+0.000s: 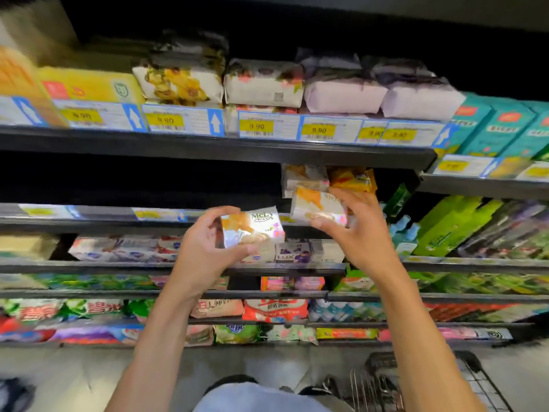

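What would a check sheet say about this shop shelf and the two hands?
Surface: dark middle shelf with labels along its front edge.
Job's things: two white-and-orange packs. The left pack is held out in front of the shelf. The right pack is at the shelf front, beside stacked packs.
Clutter: wrapped bundles and yellow price tags above, green boxes to the right, blurred packets on the lower shelves.
Grippers: the left hand grips the left pack and the right hand grips the right pack.
Cables: nothing seen.
Surroundings: grey floor, wire trolley at the lower right.
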Demonstrator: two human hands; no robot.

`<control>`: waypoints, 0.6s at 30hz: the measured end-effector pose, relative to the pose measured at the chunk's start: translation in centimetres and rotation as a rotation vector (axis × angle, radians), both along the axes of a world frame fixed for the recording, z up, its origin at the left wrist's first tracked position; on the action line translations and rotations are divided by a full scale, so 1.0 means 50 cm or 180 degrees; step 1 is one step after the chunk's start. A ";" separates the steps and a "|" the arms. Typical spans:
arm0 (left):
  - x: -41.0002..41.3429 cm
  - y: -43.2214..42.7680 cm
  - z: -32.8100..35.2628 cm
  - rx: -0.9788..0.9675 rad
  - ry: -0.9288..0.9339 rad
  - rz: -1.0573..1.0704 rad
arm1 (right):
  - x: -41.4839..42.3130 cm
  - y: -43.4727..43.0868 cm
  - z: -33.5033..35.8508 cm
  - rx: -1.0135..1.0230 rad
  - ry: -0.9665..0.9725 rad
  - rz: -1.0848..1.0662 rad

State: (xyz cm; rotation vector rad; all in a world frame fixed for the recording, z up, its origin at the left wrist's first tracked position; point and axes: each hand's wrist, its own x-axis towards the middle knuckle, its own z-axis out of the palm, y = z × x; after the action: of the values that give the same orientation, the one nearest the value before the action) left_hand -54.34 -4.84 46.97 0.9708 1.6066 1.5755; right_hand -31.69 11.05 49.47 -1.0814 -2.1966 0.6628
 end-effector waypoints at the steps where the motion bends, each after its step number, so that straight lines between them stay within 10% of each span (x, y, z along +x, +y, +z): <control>1: 0.005 0.005 -0.002 0.0033 -0.0018 0.0073 | -0.007 0.021 0.000 0.0104 -0.0151 0.0047; 18: -0.031 0.029 0.006 0.0051 0.0110 0.0078 | -0.086 0.087 -0.006 0.0262 -0.1450 0.0076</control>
State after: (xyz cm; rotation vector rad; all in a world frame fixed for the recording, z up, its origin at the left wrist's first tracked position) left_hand -55.86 -3.41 47.25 0.9954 1.6376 1.5982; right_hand -36.00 15.41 49.16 -1.2598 -2.5958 0.3533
